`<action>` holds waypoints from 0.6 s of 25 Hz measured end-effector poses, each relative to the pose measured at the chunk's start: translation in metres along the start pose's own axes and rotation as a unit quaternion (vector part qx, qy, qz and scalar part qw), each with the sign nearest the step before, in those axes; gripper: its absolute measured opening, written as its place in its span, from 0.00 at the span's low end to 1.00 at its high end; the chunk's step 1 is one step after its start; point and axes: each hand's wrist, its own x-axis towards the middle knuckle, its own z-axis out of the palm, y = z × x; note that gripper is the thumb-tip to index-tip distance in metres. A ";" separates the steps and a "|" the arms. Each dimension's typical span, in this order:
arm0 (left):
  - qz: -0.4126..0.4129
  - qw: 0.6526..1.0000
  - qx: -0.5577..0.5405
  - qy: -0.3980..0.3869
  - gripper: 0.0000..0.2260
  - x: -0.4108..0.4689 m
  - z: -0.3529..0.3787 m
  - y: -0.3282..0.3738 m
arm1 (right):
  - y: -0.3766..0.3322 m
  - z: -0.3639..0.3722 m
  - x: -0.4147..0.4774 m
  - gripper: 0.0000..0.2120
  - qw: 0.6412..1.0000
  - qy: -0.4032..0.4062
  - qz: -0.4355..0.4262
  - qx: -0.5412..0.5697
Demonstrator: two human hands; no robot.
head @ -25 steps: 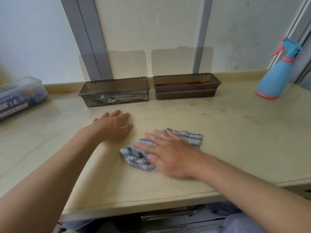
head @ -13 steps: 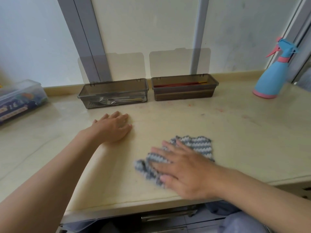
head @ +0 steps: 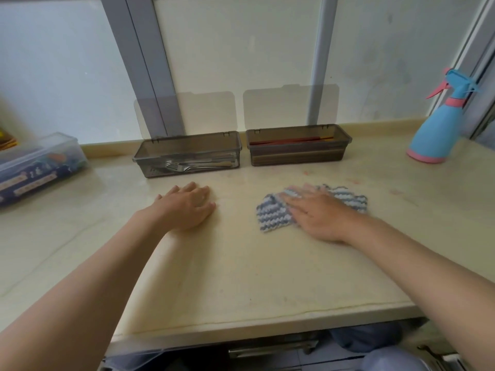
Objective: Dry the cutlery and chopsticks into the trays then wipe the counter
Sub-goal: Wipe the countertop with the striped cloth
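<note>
So on my head cam feed right now, both hands are flat on the pale beige stone counter (head: 241, 277). The left hand (head: 187, 207) lies palm down on the bare surface, fingers relaxed and holding nothing. The right hand (head: 318, 212) presses down on a blue-and-white striped knitted cloth (head: 270, 215), with straight fingers spread over it and not curled round it. The cloth is a bit bunched, with its corners poking out on either side of the hand.

Behind the hands, up against the wall, two smoky-brown translucent plastic trays sit side by side with their lids flipped up. The left tray (head: 144, 167) has the metal forks (head: 198, 165) and other cutlery lying in it. The right tray (head: 300, 159) holds the red chopsticks (head: 292, 141).

Far right there's a blue cone-shaped spray bottle (head: 434, 135) with a pink trigger and base, and far left a clear plastic storage box (head: 40, 162) with colourful stuff inside, too blurry to make out.
</note>
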 end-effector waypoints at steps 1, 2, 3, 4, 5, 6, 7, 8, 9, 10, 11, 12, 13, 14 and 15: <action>0.000 1.000 -0.005 0.002 0.29 0.000 -0.002 0.001 | -0.026 0.004 -0.012 0.23 0.999 -0.005 -0.042 0.004; 0.001 1.000 -0.007 0.001 0.30 0.002 -0.003 0.001 | -0.054 0.008 -0.028 0.23 0.996 -0.005 -0.094 0.007; 0.006 1.000 -0.008 -0.002 0.32 0.003 -0.004 0.000 | -0.081 0.013 -0.043 0.23 0.988 -0.007 -0.152 0.008; 0.012 1.000 -0.006 -0.004 0.35 0.001 -0.007 0.000 | -0.104 0.018 -0.054 0.24 0.978 -0.015 -0.208 0.002; 0.020 1.000 -0.003 -0.005 0.36 0.001 -0.008 -0.001 | -0.119 0.022 -0.059 0.24 0.968 -0.027 -0.248 -0.005; 0.034 0.999 0.011 -0.006 0.34 -0.002 -0.010 0.001 | -0.124 0.024 -0.056 0.24 0.964 -0.030 -0.265 -0.009; 0.047 0.999 0.018 -0.001 0.30 -0.006 -0.012 0.001 | -0.123 0.024 -0.047 0.23 0.965 -0.025 -0.263 -0.003; 0.058 0.998 0.012 0.014 0.27 -0.007 -0.014 -0.001 | -0.117 0.021 -0.032 0.22 0.970 -0.016 -0.242 0.006; 0.062 0.997 -0.009 0.035 0.25 -0.009 -0.016 -0.007 | -0.110 0.019 -0.013 0.22 0.976 -0.005 -0.216 0.015; 0.053 0.997 -0.029 0.046 0.24 -0.012 -0.017 -0.013 | -0.102 0.016 0.008 0.22 0.982 0.005 -0.188 0.018; 0.044 0.997 -0.040 0.054 0.24 -0.015 -0.018 -0.022 | -0.093 0.013 0.029 0.22 0.987 0.014 -0.158 0.019; 0.035 0.997 -0.039 0.053 0.24 -0.019 -0.018 -0.034 | -0.088 0.009 0.049 0.22 0.991 0.022 -0.131 0.022; 0.027 0.998 -0.036 0.047 0.24 -0.023 -0.018 -0.047 | -0.085 0.006 0.067 0.22 0.993 0.030 -0.107 0.024; 0.016 0.999 -0.030 0.042 0.24 -0.029 -0.020 -0.061 | -0.086 0.003 0.081 0.22 0.995 0.035 -0.089 0.023; 0.006 0.998 -0.029 0.046 0.23 -0.034 -0.022 -0.077 | -0.090 0.002 0.094 0.23 0.997 0.038 -0.071 0.018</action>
